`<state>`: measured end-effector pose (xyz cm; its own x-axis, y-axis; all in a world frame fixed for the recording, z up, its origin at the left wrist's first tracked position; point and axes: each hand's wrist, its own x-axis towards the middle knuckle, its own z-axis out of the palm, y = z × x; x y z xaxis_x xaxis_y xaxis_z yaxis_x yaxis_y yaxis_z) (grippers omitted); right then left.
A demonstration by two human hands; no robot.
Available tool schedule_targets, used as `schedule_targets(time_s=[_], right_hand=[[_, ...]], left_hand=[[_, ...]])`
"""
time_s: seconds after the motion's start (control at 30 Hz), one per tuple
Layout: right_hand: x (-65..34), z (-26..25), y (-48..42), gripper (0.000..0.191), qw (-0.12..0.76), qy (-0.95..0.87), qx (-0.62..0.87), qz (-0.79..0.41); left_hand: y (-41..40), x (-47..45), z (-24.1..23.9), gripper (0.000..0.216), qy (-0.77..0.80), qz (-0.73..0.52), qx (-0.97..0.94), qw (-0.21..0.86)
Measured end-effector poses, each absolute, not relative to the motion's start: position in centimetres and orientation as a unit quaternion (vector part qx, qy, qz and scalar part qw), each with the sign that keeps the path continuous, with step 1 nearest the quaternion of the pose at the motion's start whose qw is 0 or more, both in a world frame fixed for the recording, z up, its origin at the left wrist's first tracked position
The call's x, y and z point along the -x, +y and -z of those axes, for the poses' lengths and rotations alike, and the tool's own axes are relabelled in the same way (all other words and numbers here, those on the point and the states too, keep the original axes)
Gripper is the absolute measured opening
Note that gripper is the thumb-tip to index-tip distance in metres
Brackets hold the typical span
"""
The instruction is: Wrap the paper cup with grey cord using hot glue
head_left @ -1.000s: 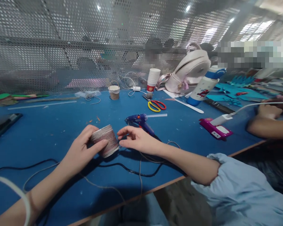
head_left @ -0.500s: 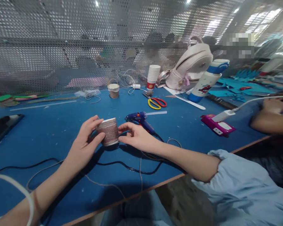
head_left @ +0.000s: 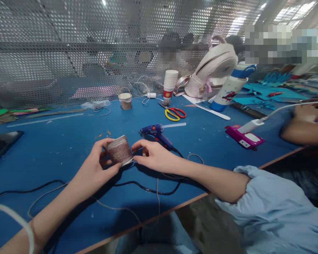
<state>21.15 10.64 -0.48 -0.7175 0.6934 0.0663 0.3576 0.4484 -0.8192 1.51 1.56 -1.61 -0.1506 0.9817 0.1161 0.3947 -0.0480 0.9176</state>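
Observation:
A small cup wound round with brownish string [head_left: 118,150] is held just above the blue table [head_left: 55,148]. My left hand [head_left: 96,165] grips it from the left, thumb below and fingers on top. My right hand [head_left: 151,155] pinches the cup's right rim with thumb and fingers. A blue glue gun [head_left: 156,133] lies right behind my right hand, and its black cord [head_left: 145,188] runs under my forearm. A thin grey string [head_left: 116,208] trails over the table toward the front edge.
Red and yellow scissors [head_left: 175,114], a stack of paper cups [head_left: 170,83], another string-wrapped cup [head_left: 125,100], a white bottle [head_left: 229,91] and a pale backpack [head_left: 214,70] stand behind. A pink device [head_left: 244,139] and another person's arm [head_left: 302,130] lie right. A phone [head_left: 1,145] lies left.
The cup has been turned and tipped in my hands, with its wide end now facing down to the right. Both hands have stayed on it at much the same spot.

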Motion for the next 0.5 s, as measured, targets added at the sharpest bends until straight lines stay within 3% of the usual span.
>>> schedule_targets(time_s=[0.13, 0.33, 0.5], right_hand=[[-22.3, -0.3, 9.7, 0.010, 0.168, -0.900, 0.256, -0.309], [-23.2, -0.1, 7.8, 0.016, 0.106, -0.959, 0.157, -0.212], [-23.0, 1.0, 7.2, 0.018, 0.103, -0.993, 0.032, -0.051]], left_hand=[[1.6, -1.6, 1.4, 0.054, 0.642, -0.447, -0.549, 0.294], [1.8, -1.7, 1.4, 0.047, 0.687, -0.401, -0.542, 0.272], [1.8, -1.5, 1.8, 0.045, 0.695, -0.402, -0.543, 0.244]])
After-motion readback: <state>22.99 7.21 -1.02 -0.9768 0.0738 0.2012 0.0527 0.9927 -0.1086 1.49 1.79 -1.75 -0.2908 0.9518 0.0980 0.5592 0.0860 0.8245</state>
